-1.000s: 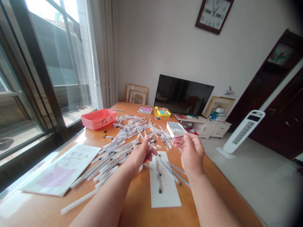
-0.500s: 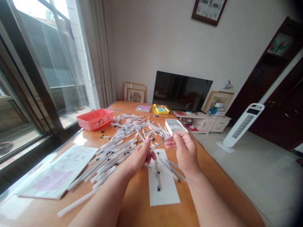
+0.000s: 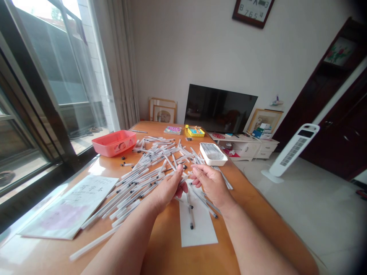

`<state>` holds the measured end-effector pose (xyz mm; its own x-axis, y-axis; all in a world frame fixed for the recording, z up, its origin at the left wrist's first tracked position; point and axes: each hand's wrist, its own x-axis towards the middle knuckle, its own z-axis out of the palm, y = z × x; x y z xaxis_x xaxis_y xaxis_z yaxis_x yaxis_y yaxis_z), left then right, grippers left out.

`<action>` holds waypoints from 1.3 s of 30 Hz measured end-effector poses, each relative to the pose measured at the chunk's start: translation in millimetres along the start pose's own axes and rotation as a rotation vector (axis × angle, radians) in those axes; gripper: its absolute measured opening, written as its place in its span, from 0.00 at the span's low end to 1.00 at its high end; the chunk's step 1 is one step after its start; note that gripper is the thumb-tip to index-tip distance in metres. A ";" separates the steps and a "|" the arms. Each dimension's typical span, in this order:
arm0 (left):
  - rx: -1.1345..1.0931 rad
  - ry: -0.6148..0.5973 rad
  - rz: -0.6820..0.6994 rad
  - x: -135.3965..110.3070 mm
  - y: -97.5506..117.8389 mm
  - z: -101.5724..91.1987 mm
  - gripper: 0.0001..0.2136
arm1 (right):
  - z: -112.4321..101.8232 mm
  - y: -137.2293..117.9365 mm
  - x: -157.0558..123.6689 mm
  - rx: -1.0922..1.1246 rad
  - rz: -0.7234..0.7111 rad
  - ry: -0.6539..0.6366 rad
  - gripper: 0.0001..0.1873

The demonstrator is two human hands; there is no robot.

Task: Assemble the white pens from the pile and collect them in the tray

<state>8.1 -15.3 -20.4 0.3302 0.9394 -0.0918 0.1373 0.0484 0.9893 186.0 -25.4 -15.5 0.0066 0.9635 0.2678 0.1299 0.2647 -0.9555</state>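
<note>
My left hand (image 3: 171,186) is closed around a clear pen barrel (image 3: 184,178), thumb pointing up. Close against it, my right hand (image 3: 210,182) pinches the end of a thin pen refill at the barrel's mouth; the fingers hide most of the refill. Below the hands lies a white paper sheet (image 3: 198,237), with a black-tipped pen (image 3: 192,220) and several other pens on it. To the left spreads a large pile of clear pen barrels (image 3: 134,187), some with black ends. A white tray (image 3: 217,162) holding dark refills stands beyond my right hand.
A red plastic basket (image 3: 114,146) stands at the left back, near small black caps (image 3: 123,158). A writing notebook (image 3: 69,208) lies at the left edge. Farther back are a purple booklet (image 3: 172,130) and a yellow box (image 3: 196,132). The table's right edge (image 3: 266,206) runs beside my right arm.
My right hand has moved left and slightly down, up to my left hand. The length of refill that showed between the hands is now mostly out of sight. My left hand stays put.
</note>
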 end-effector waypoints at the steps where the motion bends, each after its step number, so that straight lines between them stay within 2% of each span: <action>1: 0.006 0.012 -0.012 -0.4 1.9 0.2 0.36 | -1.3 1.1 0.8 0.002 0.003 0.013 0.26; 8: -0.012 0.132 -0.056 2.4 8.3 -5.9 0.35 | -18.8 20.6 15.0 -0.039 0.028 0.219 0.21; 12: -0.073 0.165 -0.052 6.9 4.5 -14.9 0.32 | -25.3 35.9 24.0 -0.122 0.065 0.267 0.18; 16: -0.152 0.205 -0.048 11.0 1.6 -21.9 0.29 | -25.2 43.3 30.8 -0.247 0.066 0.218 0.16; 20: -0.228 0.246 -0.048 14.6 -2.0 -26.6 0.27 | -18.7 40.4 34.9 -0.463 0.023 0.135 0.12; 26: -0.296 0.256 -0.029 19.4 -10.7 -31.5 0.27 | 3.9 29.3 38.1 -0.778 -0.051 -0.092 0.08; 30: -0.320 0.264 -0.027 21.6 -14.2 -34.2 0.28 | 17.4 31.4 44.4 -0.943 0.054 -0.159 0.08; 33: -0.330 0.263 -0.022 22.6 -15.5 -35.3 0.28 | 24.2 37.1 50.8 -1.000 0.153 -0.141 0.07; 39: -0.330 0.264 -0.004 22.0 -15.8 -35.9 0.28 | 35.4 42.6 60.7 -1.057 0.266 -0.104 0.13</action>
<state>-20.3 16.8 -34.0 0.0742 0.9916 -0.1059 -0.1821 0.1178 0.9762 156.8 45.9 -44.3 0.0828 0.9965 0.0096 0.9222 -0.0730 -0.3797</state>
